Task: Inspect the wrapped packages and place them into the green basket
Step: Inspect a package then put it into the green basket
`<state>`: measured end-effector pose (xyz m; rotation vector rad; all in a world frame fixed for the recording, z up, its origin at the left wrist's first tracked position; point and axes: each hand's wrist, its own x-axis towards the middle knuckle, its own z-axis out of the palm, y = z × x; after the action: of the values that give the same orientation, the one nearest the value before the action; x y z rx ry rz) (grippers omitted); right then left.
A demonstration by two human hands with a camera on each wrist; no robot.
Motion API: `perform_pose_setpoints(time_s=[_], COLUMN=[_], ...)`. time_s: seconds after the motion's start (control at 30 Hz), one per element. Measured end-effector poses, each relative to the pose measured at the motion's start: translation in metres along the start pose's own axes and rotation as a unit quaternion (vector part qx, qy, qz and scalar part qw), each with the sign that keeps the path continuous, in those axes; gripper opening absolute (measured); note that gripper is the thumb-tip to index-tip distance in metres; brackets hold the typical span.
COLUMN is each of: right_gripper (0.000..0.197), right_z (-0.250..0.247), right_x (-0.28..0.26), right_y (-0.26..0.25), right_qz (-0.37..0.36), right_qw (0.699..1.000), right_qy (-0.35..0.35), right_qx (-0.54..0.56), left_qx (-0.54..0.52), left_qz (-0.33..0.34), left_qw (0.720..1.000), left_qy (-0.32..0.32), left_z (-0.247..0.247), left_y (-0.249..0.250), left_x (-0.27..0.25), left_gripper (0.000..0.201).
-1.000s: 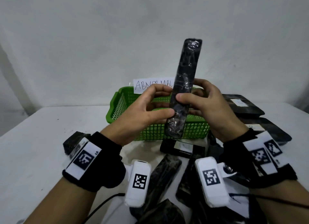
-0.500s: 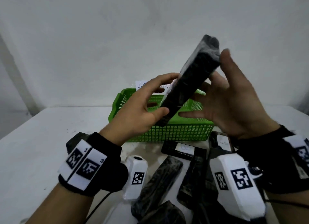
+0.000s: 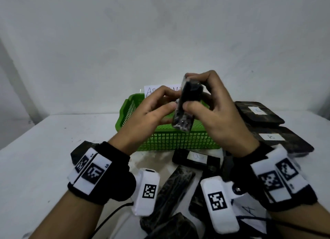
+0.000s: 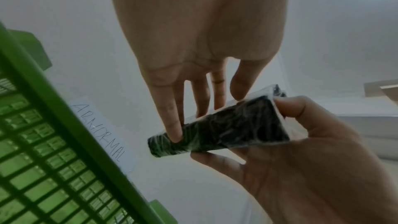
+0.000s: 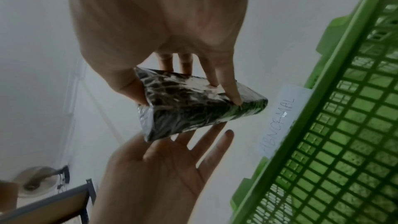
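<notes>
- Over the basket (image 3: 178, 140), head view: package (image 3: 185, 104) held end-on between left hand (image 3: 151, 117) and right hand (image 3: 217, 117). Half a second ago it was higher and tilted, with the right palm open.
- Left wrist: left fingers (image 4: 172, 130) nearly straight, tips just touching it.
- Right wrist: right thumb and fingers (image 5: 234, 94) pinch it. The slick wrap could slip, dropping it on the counter (image 3: 35, 149).

Black wrapped package (image 3: 182, 120) near green basket (image 3: 178, 140)

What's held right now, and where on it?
The wrapped package: right hand grips its upper half, fingers over the top end; left hand touches its side.
</notes>
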<state>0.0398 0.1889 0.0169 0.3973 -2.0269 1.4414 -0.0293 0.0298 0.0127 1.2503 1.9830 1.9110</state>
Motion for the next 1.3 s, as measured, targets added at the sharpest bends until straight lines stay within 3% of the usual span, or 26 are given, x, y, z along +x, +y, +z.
perform_pose_setpoints(time_s=[0.07,0.13,0.33,0.47,0.6,0.77,0.9,1.0,1.07,1.2,1.3], right_gripper=[0.041,0.045,0.059,0.082,0.087,0.071,0.08,0.087,0.09,0.102,0.093], right_z=[0.002,0.001,-0.002,-0.005,-0.008,-0.003,-0.003,-0.01,-0.019,-0.033,-0.027], right_x=[-0.002,-0.002,-0.006,0.0,0.004,0.002,-0.001,0.001,0.004,0.007,0.005], right_y=[0.002,0.003,0.002,0.005,0.012,0.015,0.014,0.011,0.006,-0.013,-0.025], right_qz=[-0.031,-0.04,0.011,0.12,0.216,0.188,0.15,0.116,0.123,0.145,0.095], right_qw=[0.998,0.997,0.989,0.992,0.974,0.981,0.988,0.993,0.984,0.949,0.959], right_qy=[-0.009,-0.023,-0.147,-0.047,-0.033,0.011,0.036,-0.026,-0.09,-0.157,-0.166], right_qx=[-0.053,-0.069,0.016,0.018,0.067,0.045,-0.003,0.018,0.093,0.231,0.208], left_qx=[-0.031,-0.056,-0.135,-0.1,0.017,0.034,0.031,0.059,0.086,0.209,0.249], left_qz=[-0.017,-0.04,-0.098,-0.067,-0.027,-0.026,-0.018,-0.019,-0.008,0.107,0.165], left_qw=[0.999,0.997,0.985,0.992,0.999,0.996,0.996,0.997,0.996,0.972,0.952], left_qy=[0.008,0.019,0.04,0.024,-0.027,-0.083,-0.076,-0.05,-0.036,0.025,0.06], left_z=[-0.001,-0.003,-0.008,-0.008,-0.007,-0.006,-0.003,-0.007,-0.013,-0.018,-0.014], left_y=[0.0,0.002,0.001,0.0,-0.002,-0.004,-0.005,-0.004,0.0,0.008,0.01], left_x=[0.0,0.0,0.002,0.001,-0.001,-0.001,-0.001,0.0,0.001,0.001,0.001], left_gripper=[0.014,0.031,0.034,0.051,0.064,0.068,0.062,0.08,0.092,0.084,0.078])
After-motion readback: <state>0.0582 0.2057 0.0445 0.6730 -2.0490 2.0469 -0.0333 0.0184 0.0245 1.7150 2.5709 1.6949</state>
